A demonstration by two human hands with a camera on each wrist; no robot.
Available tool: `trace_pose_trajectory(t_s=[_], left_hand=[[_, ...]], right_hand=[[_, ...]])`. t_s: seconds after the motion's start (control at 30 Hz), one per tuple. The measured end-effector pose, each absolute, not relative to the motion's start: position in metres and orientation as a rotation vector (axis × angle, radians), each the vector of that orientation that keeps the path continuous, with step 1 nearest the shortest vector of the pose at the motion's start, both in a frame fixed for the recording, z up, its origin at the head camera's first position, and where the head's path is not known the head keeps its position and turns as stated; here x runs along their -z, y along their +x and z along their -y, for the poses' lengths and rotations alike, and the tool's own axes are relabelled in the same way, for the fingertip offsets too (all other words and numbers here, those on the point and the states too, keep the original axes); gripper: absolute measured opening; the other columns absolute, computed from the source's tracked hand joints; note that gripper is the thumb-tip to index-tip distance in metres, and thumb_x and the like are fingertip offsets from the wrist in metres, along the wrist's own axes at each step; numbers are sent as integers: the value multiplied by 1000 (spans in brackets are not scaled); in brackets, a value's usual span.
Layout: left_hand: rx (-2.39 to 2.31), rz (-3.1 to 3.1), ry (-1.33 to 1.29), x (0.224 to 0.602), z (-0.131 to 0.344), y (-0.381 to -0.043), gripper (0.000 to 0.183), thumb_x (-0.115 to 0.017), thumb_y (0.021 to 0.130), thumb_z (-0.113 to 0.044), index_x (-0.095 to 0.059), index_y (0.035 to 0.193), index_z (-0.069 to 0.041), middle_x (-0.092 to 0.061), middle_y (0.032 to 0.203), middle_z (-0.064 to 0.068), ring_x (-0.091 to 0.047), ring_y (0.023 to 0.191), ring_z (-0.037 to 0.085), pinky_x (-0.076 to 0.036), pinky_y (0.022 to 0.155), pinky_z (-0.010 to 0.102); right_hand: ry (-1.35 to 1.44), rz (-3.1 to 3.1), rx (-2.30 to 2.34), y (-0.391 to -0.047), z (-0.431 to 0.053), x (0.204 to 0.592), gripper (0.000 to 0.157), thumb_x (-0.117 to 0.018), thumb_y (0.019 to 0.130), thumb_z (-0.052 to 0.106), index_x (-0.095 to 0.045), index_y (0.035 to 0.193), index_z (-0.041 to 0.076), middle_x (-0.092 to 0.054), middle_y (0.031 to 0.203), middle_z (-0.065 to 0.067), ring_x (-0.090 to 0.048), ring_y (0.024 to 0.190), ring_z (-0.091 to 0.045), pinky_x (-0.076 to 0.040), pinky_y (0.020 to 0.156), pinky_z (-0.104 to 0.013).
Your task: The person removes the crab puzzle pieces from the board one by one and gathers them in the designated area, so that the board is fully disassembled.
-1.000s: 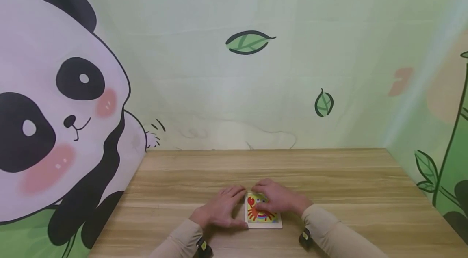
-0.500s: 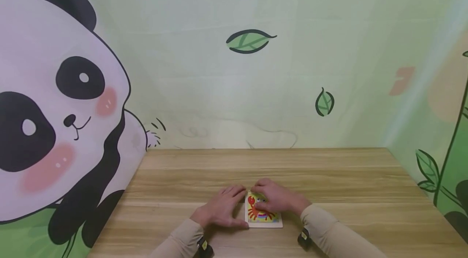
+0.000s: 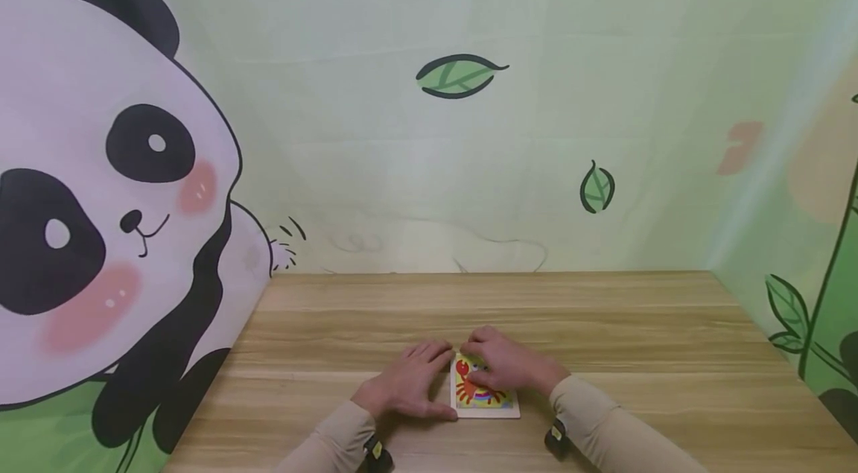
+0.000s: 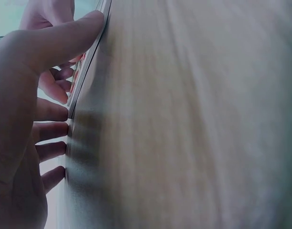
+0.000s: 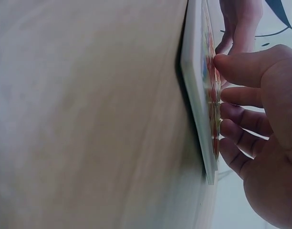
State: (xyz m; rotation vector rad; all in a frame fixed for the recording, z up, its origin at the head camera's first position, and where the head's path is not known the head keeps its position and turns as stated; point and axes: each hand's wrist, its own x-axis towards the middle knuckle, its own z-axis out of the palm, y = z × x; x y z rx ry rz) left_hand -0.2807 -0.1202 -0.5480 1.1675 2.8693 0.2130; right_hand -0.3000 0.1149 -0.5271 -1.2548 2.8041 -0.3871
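A small square crab puzzle [image 3: 462, 392], yellow with a red crab and a pale rim, lies flat on the wooden table. My left hand [image 3: 410, 383] rests along its left side, thumb at the near corner and fingers spread towards the far corner. In the left wrist view, that thumb [image 4: 84, 33] touches the edge of the board. My right hand [image 3: 508, 365] lies over the upper right part of the picture and hides some of it. The right wrist view shows its thumb [image 5: 236, 67] and bent fingers with their tips down on the picture's surface.
The wooden table [image 3: 322, 309] stretches back to a pale green backdrop [image 3: 348, 123]. A large panda [image 3: 201, 227] is printed on the left, with leaves and green plants elsewhere. Dark wrist cameras [image 3: 556, 439] sit below both sleeves.
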Motion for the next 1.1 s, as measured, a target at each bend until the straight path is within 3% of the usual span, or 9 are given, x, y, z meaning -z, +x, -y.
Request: trace_pose_trajectory(t_s=[0.73,1.1], left_hand=[[-209,-2860,1165,546,119,-280,103,-55,76,-80,-37,149,-10,-37,153,8,-36,140,25,-30,117,46],[-228,-2863,1182,547,120,-280,103,-56,76,-79,-38,148,-8,-38,152,8,-37,139,26,-31,116,47]], right_hand=[[-1092,-2766,406,-299,-110,524,45,-67,91,35,-60,128,11,-53,125,-5,-51,115,-20,-49,100,-39],[-1084,-2760,455,-302,-108,528,44,-69,89,34,-61,126,12,-54,114,1,-53,96,-8,-52,88,-30]])
